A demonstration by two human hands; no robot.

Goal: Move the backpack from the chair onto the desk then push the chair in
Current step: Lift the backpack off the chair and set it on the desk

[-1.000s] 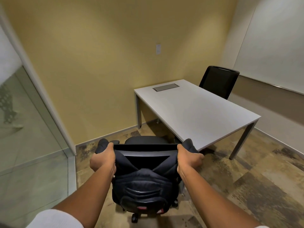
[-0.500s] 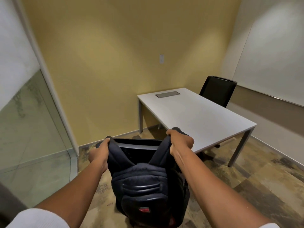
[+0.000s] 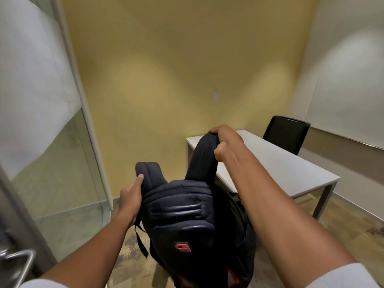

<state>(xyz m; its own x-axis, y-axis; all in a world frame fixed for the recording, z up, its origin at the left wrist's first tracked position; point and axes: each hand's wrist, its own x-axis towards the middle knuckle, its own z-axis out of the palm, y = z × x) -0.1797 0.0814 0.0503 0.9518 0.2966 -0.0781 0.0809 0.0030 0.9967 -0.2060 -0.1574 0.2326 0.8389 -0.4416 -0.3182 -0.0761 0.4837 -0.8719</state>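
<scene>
Backpack (image 3: 187,213), red logo (image 3: 182,246), writing unreadable

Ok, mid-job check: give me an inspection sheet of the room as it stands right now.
Surface: desk top is bare where visible; its near left part is hidden behind the backpack and arm.
Job's things: backpack is lifted in the air, short of the desk; the chair it came from is not in view.
Clutter: nothing seen.
Grip: left hand holds one shoulder strap, right hand holds the other, raised higher.
Cables: nothing seen.
Surroundings: black chair at the desk's far side, yellow wall, glass partition on the left, door handle at lower left.
</scene>
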